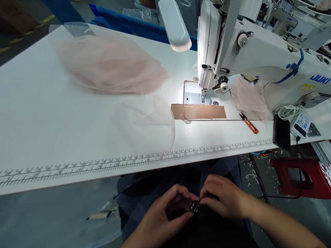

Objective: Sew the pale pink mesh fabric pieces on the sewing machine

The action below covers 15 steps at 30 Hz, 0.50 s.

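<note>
left hand [170,215], low over the lap [207,232], pinching a small metal piece [194,206] at its fingertips! right hand [222,196] just beside, at the piece's right, fingertips together; gripping anything, can't tell.

Bobbin-like part [194,206]: small, round — dark, shiny, metallic
Hold: in the left hand's fingertips [188,215] — right hand [219,196] close beside

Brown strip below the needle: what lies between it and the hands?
Head view: white tabletop, the printed ruler along its front edge, then dark cloth up to the left hand and right hand.
</note>
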Available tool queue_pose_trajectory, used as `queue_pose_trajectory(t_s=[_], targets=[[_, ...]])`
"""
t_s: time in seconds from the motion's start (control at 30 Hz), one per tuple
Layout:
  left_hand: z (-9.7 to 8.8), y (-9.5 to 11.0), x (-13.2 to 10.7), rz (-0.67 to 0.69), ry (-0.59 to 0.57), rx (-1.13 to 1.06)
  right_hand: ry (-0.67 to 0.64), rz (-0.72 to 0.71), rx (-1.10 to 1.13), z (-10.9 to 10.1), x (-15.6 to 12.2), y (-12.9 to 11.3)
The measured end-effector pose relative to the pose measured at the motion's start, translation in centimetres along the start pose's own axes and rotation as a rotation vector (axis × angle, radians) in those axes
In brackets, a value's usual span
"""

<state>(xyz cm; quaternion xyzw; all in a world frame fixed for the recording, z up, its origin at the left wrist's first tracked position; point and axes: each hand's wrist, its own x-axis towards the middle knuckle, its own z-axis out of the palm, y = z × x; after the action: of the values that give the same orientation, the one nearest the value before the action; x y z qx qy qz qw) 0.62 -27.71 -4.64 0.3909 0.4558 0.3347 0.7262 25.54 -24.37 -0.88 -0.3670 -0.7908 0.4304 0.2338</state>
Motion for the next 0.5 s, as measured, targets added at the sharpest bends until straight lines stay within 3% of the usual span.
queue_pose_trajectory(t_s=[0.17, 0.5], targets=[[0.0, 0.4, -0.3, -0.044, -0.015, -0.033, 0.098, 0.06, 0.009, 0.9, 0.3, 0.6], [-0.9, -0.1, 0.2, -0.082, -0.032, -0.136, 0.251, 0.201, 0.052, 0.7, 0.0, 1.4]])
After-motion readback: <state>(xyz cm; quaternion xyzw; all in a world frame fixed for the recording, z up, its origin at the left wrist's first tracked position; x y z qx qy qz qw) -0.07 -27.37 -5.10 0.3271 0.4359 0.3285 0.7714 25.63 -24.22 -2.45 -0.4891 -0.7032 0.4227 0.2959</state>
